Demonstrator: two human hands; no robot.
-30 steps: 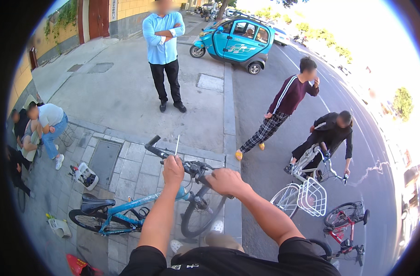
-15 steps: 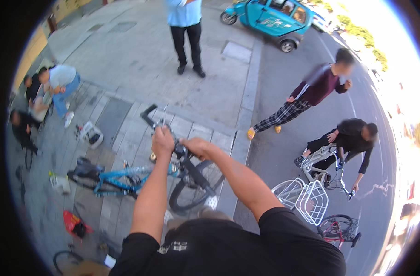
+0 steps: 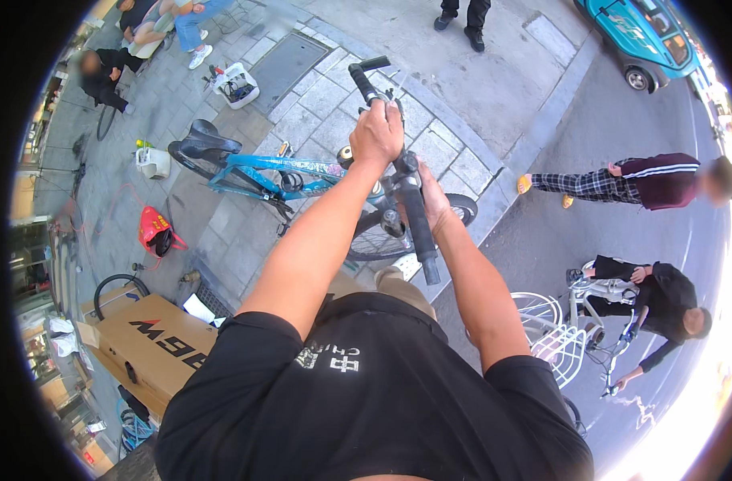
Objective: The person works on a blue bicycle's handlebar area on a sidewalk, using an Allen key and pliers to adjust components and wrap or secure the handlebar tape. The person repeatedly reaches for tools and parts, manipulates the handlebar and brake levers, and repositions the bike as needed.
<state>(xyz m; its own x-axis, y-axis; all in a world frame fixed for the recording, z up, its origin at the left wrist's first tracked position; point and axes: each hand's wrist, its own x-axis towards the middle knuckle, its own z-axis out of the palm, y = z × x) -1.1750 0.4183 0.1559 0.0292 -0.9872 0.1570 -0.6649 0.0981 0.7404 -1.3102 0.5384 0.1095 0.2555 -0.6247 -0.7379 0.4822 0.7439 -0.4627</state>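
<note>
A blue bicycle (image 3: pixel 258 178) stands before me, its front wheel between my feet and the kerb. Its black handlebar (image 3: pixel 415 215) runs from far left to near right, with a grip at each end. My left hand (image 3: pixel 378 135) is wrapped round the bar near its middle, knuckles up. Against the right side of the bar, just below the stem, lies my right hand (image 3: pixel 432 196). The bar hides most of its fingers, so I cannot tell whether they close on anything. The black saddle (image 3: pixel 208 140) is at the left.
A person in black holds a white bicycle with a basket (image 3: pixel 570 355) at the right; a person in plaid trousers (image 3: pixel 614 182) stands beyond. On the left are a large cardboard box (image 3: pixel 153 341), a red bag (image 3: pixel 157 231), and a white tool bin (image 3: pixel 239 86). A turquoise three-wheeler (image 3: pixel 638 44) stands far right.
My view has turned, so the surroundings have shifted and the box shows on the left. My right hand has moved from beyond the bar's middle to its right side. My left hand stays on the bar.
</note>
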